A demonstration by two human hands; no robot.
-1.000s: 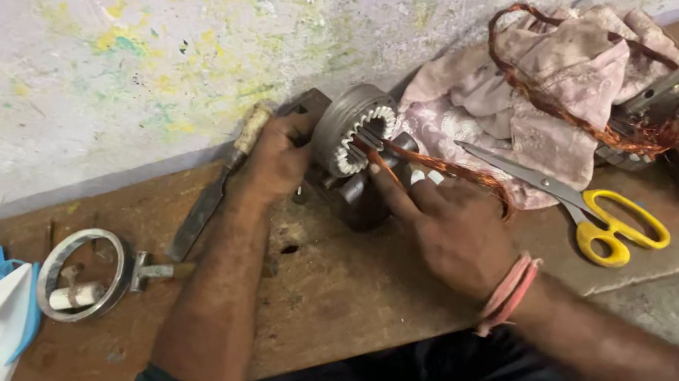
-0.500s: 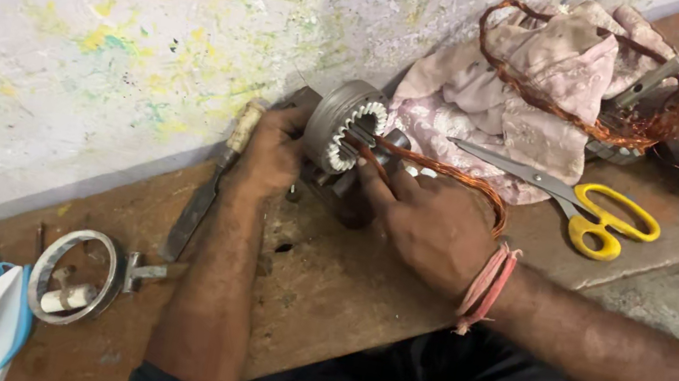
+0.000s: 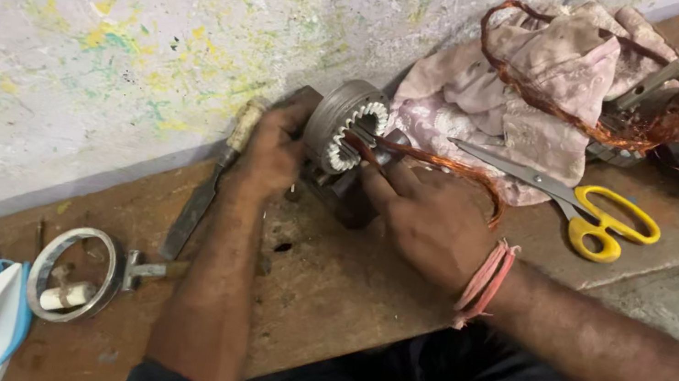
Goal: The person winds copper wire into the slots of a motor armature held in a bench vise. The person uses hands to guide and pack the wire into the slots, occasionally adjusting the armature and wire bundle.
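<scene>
Single head view, looking steeply down, close over workbench.

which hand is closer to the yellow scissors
Right. The right hand works at the metal ring just left of the scissors; the left hand grips the ring's far side.

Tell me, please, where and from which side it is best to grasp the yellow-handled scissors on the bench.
Probably grip the yellow handle loops from the bench's near edge. The scissors lie flat, blades pointing toward the pink cloth and the right hand, so the loops are the free end.

Wooden bench: scissors, cloth, file.
</scene>
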